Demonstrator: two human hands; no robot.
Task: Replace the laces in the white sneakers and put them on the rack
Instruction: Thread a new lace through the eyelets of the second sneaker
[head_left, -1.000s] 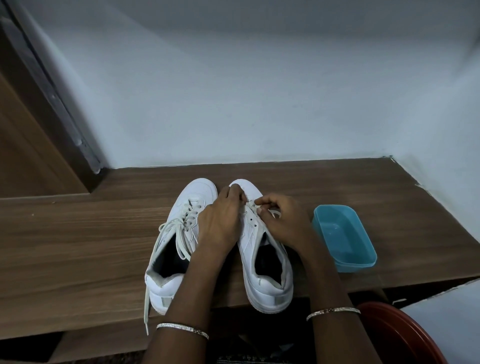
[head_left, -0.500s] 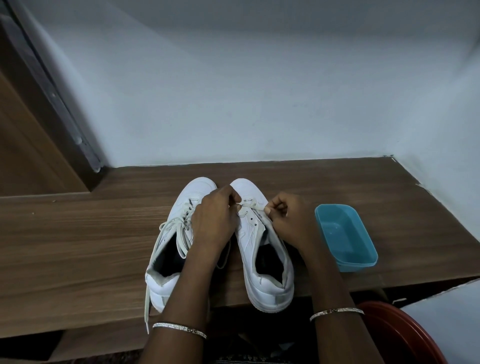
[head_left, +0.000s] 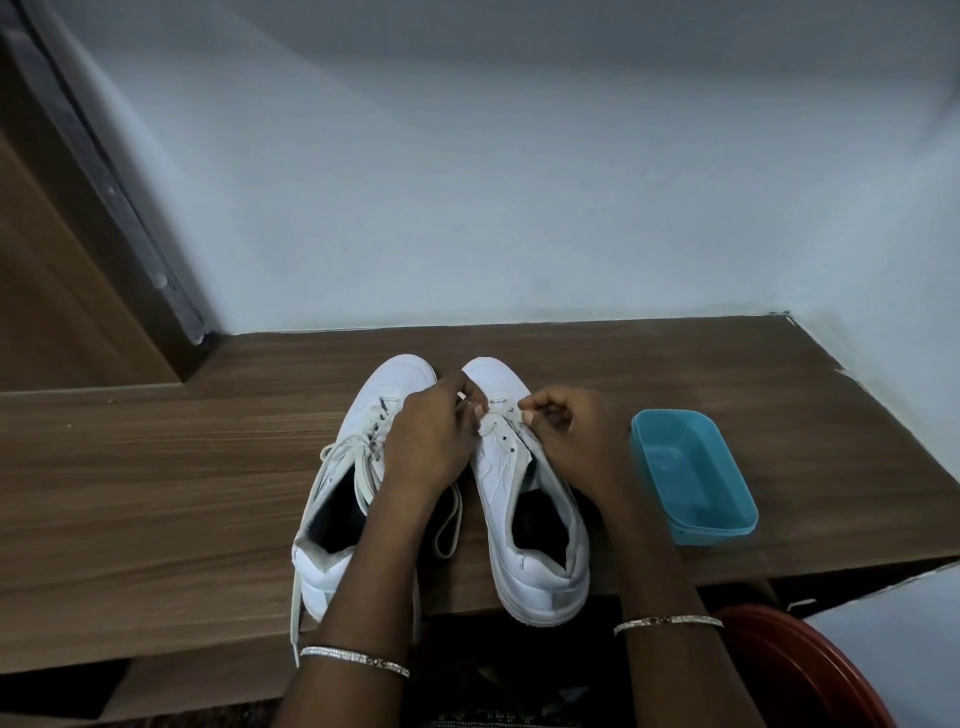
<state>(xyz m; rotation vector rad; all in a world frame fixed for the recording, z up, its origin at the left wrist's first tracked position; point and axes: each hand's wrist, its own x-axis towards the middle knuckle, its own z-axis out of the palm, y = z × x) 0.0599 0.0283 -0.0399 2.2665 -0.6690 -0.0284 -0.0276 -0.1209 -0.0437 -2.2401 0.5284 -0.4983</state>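
Left hand (head_left: 431, 441) and right hand (head_left: 571, 441) pinch a flat white lace (head_left: 501, 414) low on the white leather sneaker (head_left: 519, 582). Crossing upward likely follows.

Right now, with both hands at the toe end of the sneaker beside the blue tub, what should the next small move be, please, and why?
I would probably feed the end pinched by the right hand into the next empty eyelet. Both it and the left hand pinch the lace, which crosses only the front eyelets of the right-hand sneaker; those behind look empty.
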